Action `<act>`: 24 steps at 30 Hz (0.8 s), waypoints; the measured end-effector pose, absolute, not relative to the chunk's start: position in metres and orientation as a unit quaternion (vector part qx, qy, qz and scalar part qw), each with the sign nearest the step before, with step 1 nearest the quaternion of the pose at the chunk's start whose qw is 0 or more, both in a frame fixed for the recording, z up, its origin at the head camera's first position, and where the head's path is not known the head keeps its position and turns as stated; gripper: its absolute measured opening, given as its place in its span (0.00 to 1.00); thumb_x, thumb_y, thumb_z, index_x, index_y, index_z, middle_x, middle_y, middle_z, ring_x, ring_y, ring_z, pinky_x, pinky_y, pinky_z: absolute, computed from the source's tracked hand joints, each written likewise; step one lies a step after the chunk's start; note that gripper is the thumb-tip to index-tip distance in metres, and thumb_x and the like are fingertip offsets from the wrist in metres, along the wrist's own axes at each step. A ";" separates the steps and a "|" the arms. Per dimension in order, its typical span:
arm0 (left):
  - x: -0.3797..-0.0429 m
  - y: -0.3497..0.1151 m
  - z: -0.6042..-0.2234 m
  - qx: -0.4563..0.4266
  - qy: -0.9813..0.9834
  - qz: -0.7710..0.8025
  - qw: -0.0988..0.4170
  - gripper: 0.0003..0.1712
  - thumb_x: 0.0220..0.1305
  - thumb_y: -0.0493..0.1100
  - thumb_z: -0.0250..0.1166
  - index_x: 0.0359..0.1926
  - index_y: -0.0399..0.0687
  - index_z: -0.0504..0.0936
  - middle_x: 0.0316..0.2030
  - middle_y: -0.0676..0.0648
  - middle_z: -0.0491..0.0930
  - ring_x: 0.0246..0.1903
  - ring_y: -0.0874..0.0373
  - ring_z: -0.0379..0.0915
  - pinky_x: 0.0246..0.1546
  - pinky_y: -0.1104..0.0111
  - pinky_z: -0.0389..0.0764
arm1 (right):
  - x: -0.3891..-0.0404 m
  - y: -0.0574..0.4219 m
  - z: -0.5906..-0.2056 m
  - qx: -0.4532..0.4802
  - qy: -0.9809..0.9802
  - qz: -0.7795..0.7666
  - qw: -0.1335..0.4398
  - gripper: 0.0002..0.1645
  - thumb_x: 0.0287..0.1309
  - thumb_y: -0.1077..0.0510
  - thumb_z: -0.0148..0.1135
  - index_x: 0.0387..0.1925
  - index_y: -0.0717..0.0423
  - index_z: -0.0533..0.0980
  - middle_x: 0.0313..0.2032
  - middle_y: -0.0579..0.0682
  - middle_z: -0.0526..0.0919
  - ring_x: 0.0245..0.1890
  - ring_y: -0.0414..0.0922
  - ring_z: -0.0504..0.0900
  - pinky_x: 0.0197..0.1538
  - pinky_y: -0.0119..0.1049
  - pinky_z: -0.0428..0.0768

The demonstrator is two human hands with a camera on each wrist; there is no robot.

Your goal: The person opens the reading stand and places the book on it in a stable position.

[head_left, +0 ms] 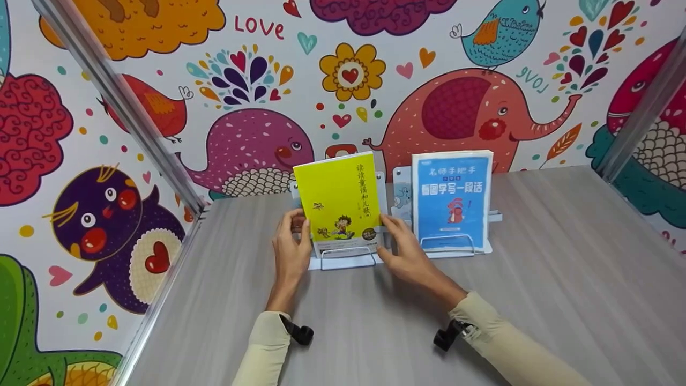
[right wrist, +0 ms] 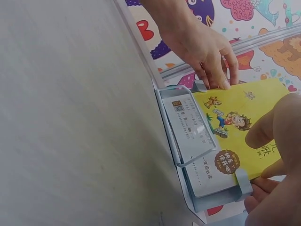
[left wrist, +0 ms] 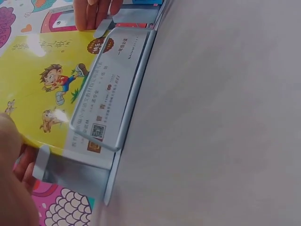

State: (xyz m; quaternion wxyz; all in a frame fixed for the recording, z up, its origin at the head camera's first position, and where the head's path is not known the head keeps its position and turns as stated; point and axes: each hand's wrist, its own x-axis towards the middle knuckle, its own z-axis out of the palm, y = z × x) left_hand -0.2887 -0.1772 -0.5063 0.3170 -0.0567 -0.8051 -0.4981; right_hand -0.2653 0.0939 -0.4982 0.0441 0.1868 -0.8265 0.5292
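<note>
A yellow children's book (head_left: 337, 187) stands on a pale metal book stand (left wrist: 77, 176), leaning back a little and tilted to the left. A wire retainer crosses the front of its lower part. My left hand (head_left: 292, 246) holds the book's left edge, thumb at the cover and fingers reaching behind. At the right edge, my right hand (head_left: 410, 254) grips the lower part, its thumb (right wrist: 261, 132) over the cover in the right wrist view. Its other fingers go behind the stand's side clip (right wrist: 243, 181).
To the right, a blue-covered book (head_left: 453, 206) stands on a second book stand (head_left: 402, 193), close to my right hand. The grey wood-grain table (head_left: 563, 279) meets a cartoon-printed wall (head_left: 348, 128) behind. A metal frame post (head_left: 134, 112) runs along the left corner.
</note>
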 end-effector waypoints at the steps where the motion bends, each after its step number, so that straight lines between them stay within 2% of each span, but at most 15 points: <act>1: -0.289 -0.177 -0.506 -0.056 -0.805 -0.499 0.317 0.13 0.78 0.37 0.66 0.59 0.44 0.82 0.46 0.45 0.85 0.44 0.56 0.82 0.48 0.66 0.83 | -0.265 0.094 -0.498 0.186 -0.826 0.530 0.042 0.46 0.69 0.65 0.65 0.84 0.61 0.59 0.81 0.59 0.63 0.83 0.60 0.60 0.85 0.63 0.55; 8: -0.289 -0.177 -0.503 -0.061 -0.795 -0.507 0.328 0.14 0.78 0.39 0.67 0.60 0.46 0.83 0.49 0.45 0.87 0.46 0.56 0.85 0.50 0.68 0.86 | -0.264 0.093 -0.497 0.175 -0.824 0.538 0.035 0.45 0.71 0.64 0.65 0.84 0.59 0.59 0.82 0.58 0.62 0.84 0.59 0.59 0.85 0.62 0.57; 14: -0.289 -0.176 -0.503 -0.061 -0.795 -0.507 0.328 0.13 0.77 0.38 0.67 0.59 0.44 0.83 0.47 0.45 0.87 0.44 0.55 0.83 0.48 0.70 0.83 | -0.264 0.092 -0.497 0.173 -0.821 0.542 0.038 0.45 0.71 0.65 0.64 0.84 0.57 0.59 0.82 0.57 0.62 0.84 0.59 0.59 0.84 0.62 0.58; 24: -0.291 -0.177 -0.505 -0.041 -0.804 -0.504 0.313 0.16 0.78 0.37 0.66 0.62 0.42 0.80 0.48 0.44 0.85 0.46 0.54 0.82 0.52 0.57 0.84 | -0.266 0.092 -0.498 0.196 -0.819 0.537 0.058 0.45 0.70 0.66 0.64 0.84 0.57 0.59 0.83 0.58 0.62 0.84 0.58 0.61 0.85 0.61 0.57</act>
